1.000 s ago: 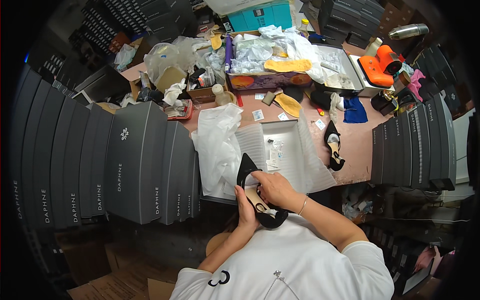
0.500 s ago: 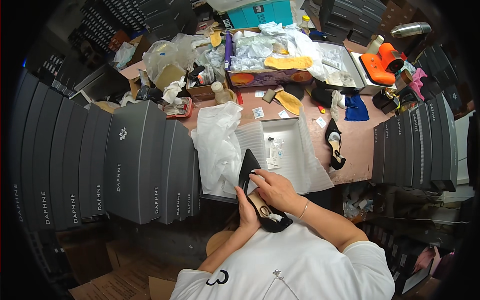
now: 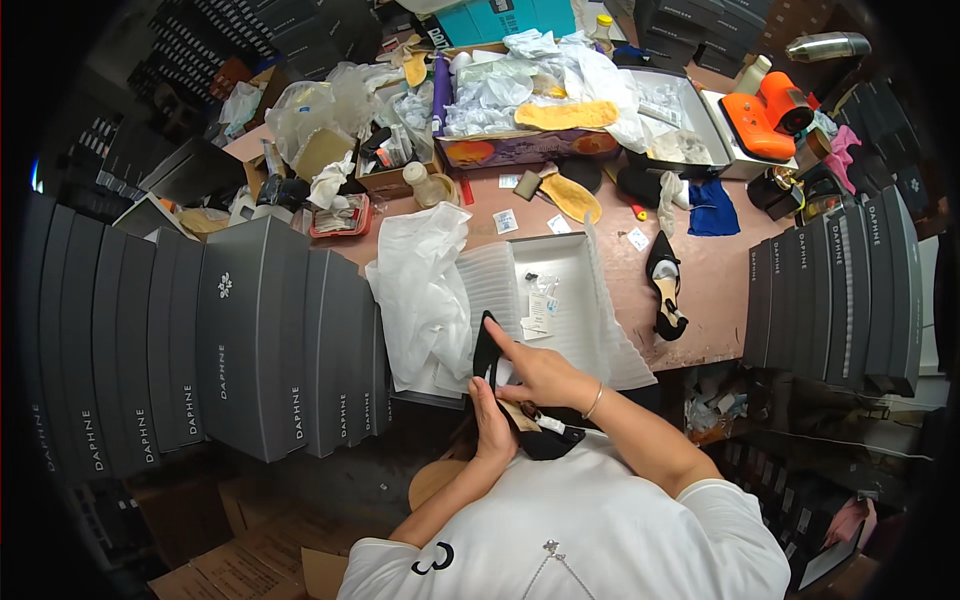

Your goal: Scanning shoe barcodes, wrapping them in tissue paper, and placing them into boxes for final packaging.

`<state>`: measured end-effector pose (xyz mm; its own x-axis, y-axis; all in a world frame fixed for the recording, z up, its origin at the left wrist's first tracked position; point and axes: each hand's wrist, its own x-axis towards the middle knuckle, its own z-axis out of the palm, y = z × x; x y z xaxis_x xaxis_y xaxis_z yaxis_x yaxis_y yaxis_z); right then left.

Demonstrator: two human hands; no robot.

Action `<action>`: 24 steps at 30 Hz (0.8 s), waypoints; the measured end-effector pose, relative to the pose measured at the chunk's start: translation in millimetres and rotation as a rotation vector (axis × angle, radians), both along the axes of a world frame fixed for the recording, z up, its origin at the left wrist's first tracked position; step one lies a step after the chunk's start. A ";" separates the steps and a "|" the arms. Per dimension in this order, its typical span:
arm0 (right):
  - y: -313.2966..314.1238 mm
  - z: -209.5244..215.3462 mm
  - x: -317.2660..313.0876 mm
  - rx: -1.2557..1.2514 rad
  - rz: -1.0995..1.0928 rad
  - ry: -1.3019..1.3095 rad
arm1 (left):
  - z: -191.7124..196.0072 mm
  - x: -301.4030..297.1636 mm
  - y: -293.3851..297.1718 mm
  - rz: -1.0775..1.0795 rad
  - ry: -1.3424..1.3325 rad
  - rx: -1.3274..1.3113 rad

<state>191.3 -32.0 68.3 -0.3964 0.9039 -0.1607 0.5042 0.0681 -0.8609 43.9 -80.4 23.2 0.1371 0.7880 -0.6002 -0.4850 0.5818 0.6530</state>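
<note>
Head view shows me the right hand shifted toeward, forefinger spread from thumb, seemingly working there; left hand clasps the black shoe.

- The left hand is turned edge-up, its fingers pointing forward and held close together in a grip; their undersides are hidden.
- The right hand lies palm down, ahead and to the right of the left fingers.
- Its index finger stretches forward and left, the foremost of all the fingers.
- The right thumb sits behind that index finger, spread from it, near the left fingertips; the remaining right fingers are mostly hidden.
- The left forearm slants back and left from its fingers, wrist nearly straight.
- The right forearm runs back and right from its fingers, elbow bent.
</note>
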 end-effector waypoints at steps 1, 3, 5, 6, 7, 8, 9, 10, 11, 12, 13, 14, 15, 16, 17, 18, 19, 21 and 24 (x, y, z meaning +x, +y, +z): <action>1.3 -1.2 6.4 -0.055 0.017 0.002 | 14.1 2.5 4.9 -0.066 -0.024 -0.023; -1.3 -1.6 17.2 -0.059 0.018 0.013 | -15.0 -6.0 6.4 -0.127 0.009 -0.115; -7.6 -5.4 25.6 0.043 -0.016 0.033 | -22.9 4.6 5.3 -0.073 0.119 -0.025; -8.2 -3.8 31.3 0.039 -0.024 0.047 | -19.8 10.1 7.3 -0.034 0.113 0.006; -7.0 -0.3 37.2 0.034 -0.033 0.061 | -14.6 11.4 12.2 -0.047 0.018 -0.064; -5.6 0.5 40.1 0.029 -0.042 0.076 | -9.2 11.8 15.2 -0.060 -0.077 -0.135; -2.2 -2.4 41.7 0.105 -0.004 0.085 | -4.8 14.6 17.4 -0.030 -0.094 -0.175; -2.9 -1.3 42.8 0.077 -0.011 0.115 | -1.0 17.2 18.4 -0.001 -0.111 -0.216; -5.4 1.4 43.8 0.048 -0.019 0.146 | 4.8 19.5 19.9 0.027 -0.128 -0.258; -8.2 5.5 45.5 0.017 -0.025 0.174 | 20.1 18.4 27.0 0.018 -0.017 -0.301; -4.1 17.3 52.7 -0.138 -0.101 0.181 | 9.7 8.5 28.9 -0.009 -0.019 -0.299; -1.7 5.9 63.6 -0.087 -0.219 0.167 | -0.9 -0.1 30.0 -0.038 -0.021 -0.298; 1.5 -14.0 78.4 -0.025 -0.338 0.153 | 2.7 -0.7 34.7 -0.035 -0.011 -0.292; 5.5 -23.2 83.1 0.038 -0.455 0.142 | 4.4 -0.5 37.5 -0.021 -0.004 -0.297; 5.5 -30.1 81.4 0.121 -0.492 0.001 | 6.3 -0.2 39.8 -0.010 0.002 -0.302; 7.5 -27.9 76.5 0.204 -0.529 -0.145 | 6.7 1.3 42.4 0.000 0.005 -0.308; 9.0 -24.2 71.5 0.285 -0.567 -0.292 | 7.8 1.8 45.4 0.008 -0.012 -0.309; 11.2 -0.8 54.4 0.468 -0.425 -0.229 | 6.4 5.9 51.5 0.001 -0.053 -0.282; 12.3 -9.3 22.2 0.538 -0.015 -0.413 | 12.6 16.0 40.9 -0.091 -0.085 -0.206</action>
